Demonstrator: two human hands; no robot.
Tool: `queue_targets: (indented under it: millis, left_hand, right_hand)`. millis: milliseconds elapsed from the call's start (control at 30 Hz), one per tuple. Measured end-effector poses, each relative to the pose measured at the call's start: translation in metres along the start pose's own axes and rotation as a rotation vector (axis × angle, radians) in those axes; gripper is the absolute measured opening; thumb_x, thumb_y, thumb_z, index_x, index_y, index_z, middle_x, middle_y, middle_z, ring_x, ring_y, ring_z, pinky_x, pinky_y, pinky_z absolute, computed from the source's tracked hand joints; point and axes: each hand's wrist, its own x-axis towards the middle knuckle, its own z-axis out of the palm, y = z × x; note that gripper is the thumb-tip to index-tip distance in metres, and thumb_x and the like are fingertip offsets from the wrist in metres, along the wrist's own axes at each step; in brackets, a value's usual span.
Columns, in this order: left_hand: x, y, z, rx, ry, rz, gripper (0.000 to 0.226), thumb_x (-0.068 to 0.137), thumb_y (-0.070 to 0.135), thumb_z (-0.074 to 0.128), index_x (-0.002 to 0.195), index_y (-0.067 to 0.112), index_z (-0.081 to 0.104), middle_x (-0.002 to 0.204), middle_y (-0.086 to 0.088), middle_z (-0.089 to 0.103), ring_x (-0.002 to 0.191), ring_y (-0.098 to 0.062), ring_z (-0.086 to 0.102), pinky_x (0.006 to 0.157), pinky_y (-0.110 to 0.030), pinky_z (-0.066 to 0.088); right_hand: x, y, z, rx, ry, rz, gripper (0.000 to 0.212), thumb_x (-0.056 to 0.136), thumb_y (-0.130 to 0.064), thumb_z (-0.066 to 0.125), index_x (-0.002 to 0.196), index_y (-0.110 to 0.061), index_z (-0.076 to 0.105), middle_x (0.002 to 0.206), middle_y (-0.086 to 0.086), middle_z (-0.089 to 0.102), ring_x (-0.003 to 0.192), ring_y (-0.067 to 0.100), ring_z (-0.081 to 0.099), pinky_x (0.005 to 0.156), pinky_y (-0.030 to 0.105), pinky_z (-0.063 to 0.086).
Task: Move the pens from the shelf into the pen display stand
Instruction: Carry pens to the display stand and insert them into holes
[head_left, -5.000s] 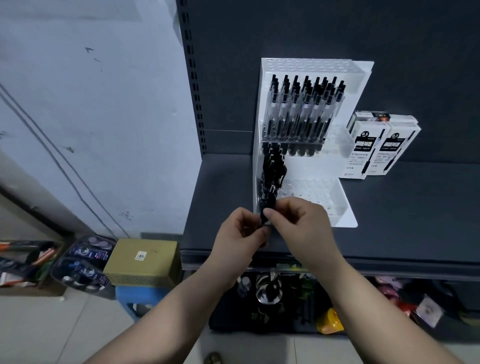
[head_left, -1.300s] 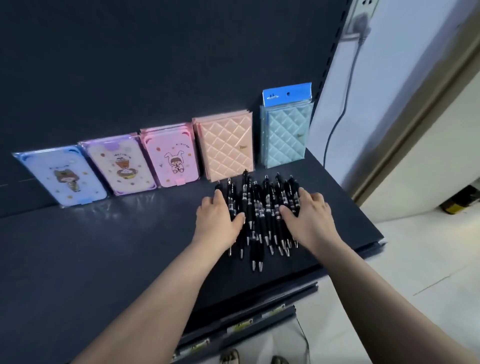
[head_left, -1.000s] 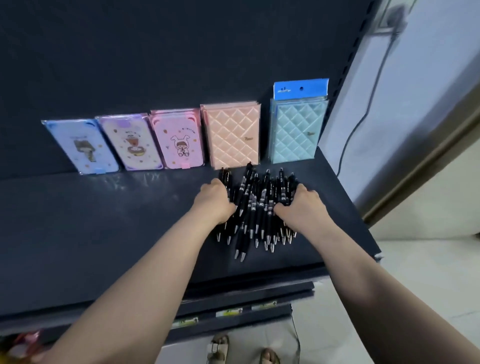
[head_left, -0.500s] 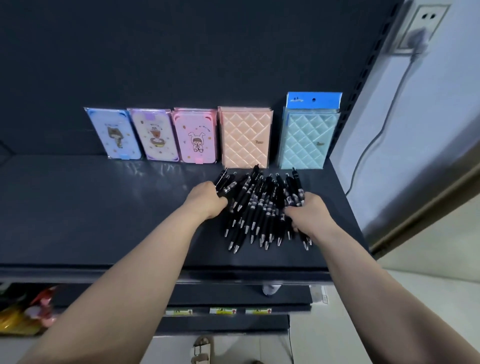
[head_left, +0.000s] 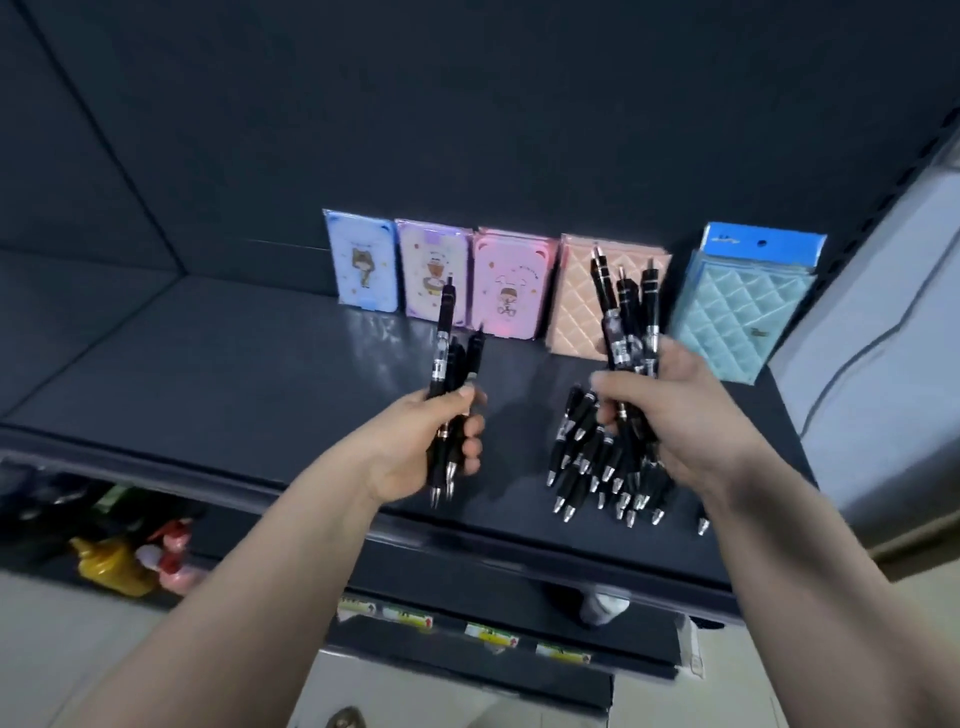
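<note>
Pick-up step, I'd say: left hand (head_left: 415, 452) clamps a few pens (head_left: 444, 353) mid-frame, right hand (head_left: 680, 421) grips a fatter bunch (head_left: 623, 306) above the loose pile (head_left: 587, 467) at right on the shelf (head_left: 234, 374); next calls for carrying both to the display stand, out of view.

I read this as a shop — a stationery aisle. On my feed a dark metal shelf (head_left: 260, 374) carries 5 wrapped packs (head_left: 511, 286) stood facing out in a row at 12 o'clock, the one at 1 o'clock under a blue hang-tab header (head_left: 761, 244). A heap of identical black pens (head_left: 597, 467) lies at 3 o'clock. Price labels (head_left: 491, 635) line a lower shelf edge at 6 o'clock — bright goods (head_left: 119, 564) sit below at 8 o'clock.
</note>
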Motion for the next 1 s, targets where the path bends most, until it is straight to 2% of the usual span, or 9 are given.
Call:
queue_targets:
  millis: [133, 300, 400, 500, 667, 800, 867, 1000]
  left_hand:
    - [-0.052, 0.014, -0.048, -0.093, -0.144, 0.024, 0.005, 0.089, 0.016, 0.056, 0.093, 0.017, 0.053, 0.069, -0.001, 0.049, 0.053, -0.013, 0.045, 0.051, -0.026, 0.044]
    - [-0.129, 0.028, -0.152, -0.115, -0.118, 0.049, 0.017, 0.086, 0.011, 0.051, 0.103, 0.011, 0.051, 0.072, -0.006, 0.051, 0.054, -0.015, 0.047, 0.051, -0.026, 0.044]
    - [-0.18, 0.034, -0.223, -0.031, -0.005, 0.07, 0.019, 0.085, 0.01, 0.051, 0.104, 0.009, 0.05, 0.068, -0.004, 0.048, 0.052, -0.014, 0.048, 0.049, -0.026, 0.044]
    - [-0.228, 0.042, -0.29, 0.005, 0.095, 0.065, 0.017, 0.085, 0.012, 0.052, 0.102, 0.011, 0.051, 0.069, -0.003, 0.047, 0.054, -0.014, 0.047, 0.058, -0.031, 0.039]
    - [-0.298, 0.05, -0.38, -0.067, 0.253, 0.125, 0.015, 0.084, 0.013, 0.054, 0.099, 0.011, 0.051, 0.067, -0.003, 0.048, 0.053, -0.014, 0.048, 0.049, -0.026, 0.043]
    - [-0.328, 0.066, -0.439, -0.134, 0.382, 0.245, 0.013, 0.086, 0.021, 0.057, 0.097, 0.013, 0.054, 0.064, 0.001, 0.047, 0.051, -0.01, 0.045, 0.047, -0.021, 0.041]
    - [-0.334, 0.074, -0.471, -0.157, 0.5, 0.29, 0.008, 0.09, 0.022, 0.06, 0.089, 0.015, 0.056, 0.061, 0.002, 0.045, 0.049, -0.009, 0.042, 0.044, -0.02, 0.038]
    - [-0.34, 0.099, -0.538, -0.348, 0.833, 0.421, 0.023, 0.095, 0.016, 0.051, 0.072, 0.012, 0.051, 0.056, 0.0, 0.047, 0.046, -0.011, 0.044, 0.044, -0.022, 0.042]
  right_hand:
    - [0.007, -0.002, 0.103, 0.03, -0.141, 0.02, 0.021, 0.08, -0.005, 0.072, 0.086, -0.015, 0.055, 0.054, -0.007, 0.056, 0.041, 0.01, 0.048, 0.04, 0.021, 0.04]
    - [0.009, -0.002, 0.257, 0.105, -0.254, 0.001, 0.017, 0.082, -0.008, 0.071, 0.085, -0.016, 0.057, 0.079, 0.002, 0.066, 0.044, 0.009, 0.05, 0.043, 0.021, 0.041]
    - [0.006, -0.003, 0.358, 0.084, -0.386, -0.016, 0.019, 0.081, -0.007, 0.071, 0.087, -0.019, 0.058, 0.067, -0.007, 0.064, 0.043, 0.008, 0.05, 0.044, 0.022, 0.041]
    - [-0.003, -0.001, 0.447, 0.037, -0.542, -0.018, 0.022, 0.08, -0.008, 0.073, 0.091, -0.02, 0.059, 0.068, -0.004, 0.058, 0.046, 0.009, 0.05, 0.045, 0.023, 0.042]
    - [-0.019, 0.013, 0.572, 0.051, -0.741, 0.019, 0.023, 0.08, -0.004, 0.072, 0.09, -0.017, 0.056, 0.056, -0.01, 0.057, 0.044, 0.008, 0.046, 0.043, 0.022, 0.041]
    - [-0.029, 0.03, 0.655, -0.075, -0.843, -0.052, 0.023, 0.078, -0.002, 0.073, 0.085, -0.016, 0.056, 0.065, -0.007, 0.062, 0.045, 0.005, 0.051, 0.043, 0.021, 0.043]
    - [-0.026, 0.037, 0.694, -0.083, -0.863, -0.065, 0.02, 0.08, -0.006, 0.072, 0.085, -0.016, 0.056, 0.065, -0.006, 0.061, 0.045, 0.007, 0.051, 0.043, 0.023, 0.044]
    - [-0.007, 0.04, 0.771, -0.081, -0.918, -0.065, 0.01, 0.09, -0.018, 0.063, 0.089, -0.016, 0.053, 0.065, -0.004, 0.06, 0.05, 0.01, 0.051, 0.047, 0.024, 0.045]
